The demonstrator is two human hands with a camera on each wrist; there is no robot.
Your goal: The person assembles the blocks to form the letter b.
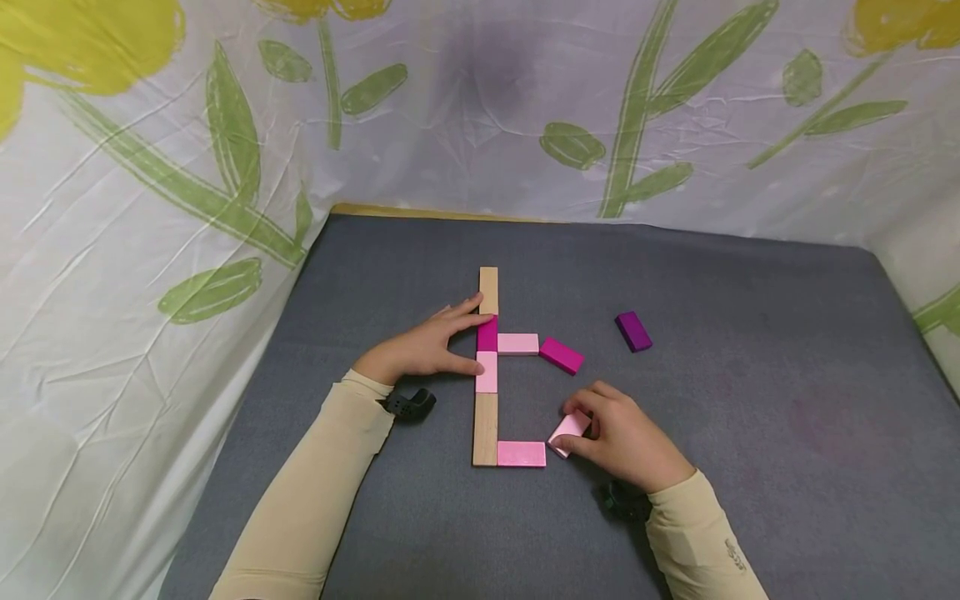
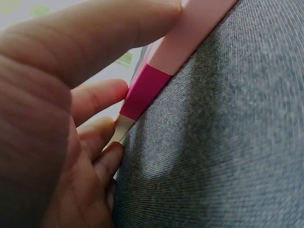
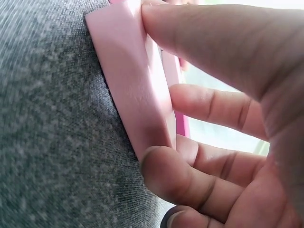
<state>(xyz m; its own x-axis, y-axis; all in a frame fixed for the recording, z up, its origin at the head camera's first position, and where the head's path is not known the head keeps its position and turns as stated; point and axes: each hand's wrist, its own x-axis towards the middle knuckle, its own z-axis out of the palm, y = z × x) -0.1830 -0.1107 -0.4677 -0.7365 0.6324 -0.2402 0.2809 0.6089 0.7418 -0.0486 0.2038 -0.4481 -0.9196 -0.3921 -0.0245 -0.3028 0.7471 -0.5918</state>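
Observation:
My right hand [image 1: 628, 437] grips a pale pink block [image 1: 570, 428], thumb at one end and fingertips at the other. In the right wrist view that block [image 3: 128, 76] lies along the grey cloth. It is angled, one corner close to the end of a pink block [image 1: 521, 454]. With fingers spread, my left hand [image 1: 423, 348] touches the upright column of blocks. Its thumb rests on a light pink block [image 1: 487, 382] and its index finger on a magenta block [image 1: 487, 337]; the other fingertips reach a wooden block [image 1: 489, 287].
Another wooden block [image 1: 485, 429] forms the column's near end. A light pink block [image 1: 517, 344] juts right from the column, and a slanted magenta block [image 1: 562, 356] meets its end. Farther right lies a purple block [image 1: 633, 332]. A patterned curtain [image 1: 480, 117] hangs behind the table.

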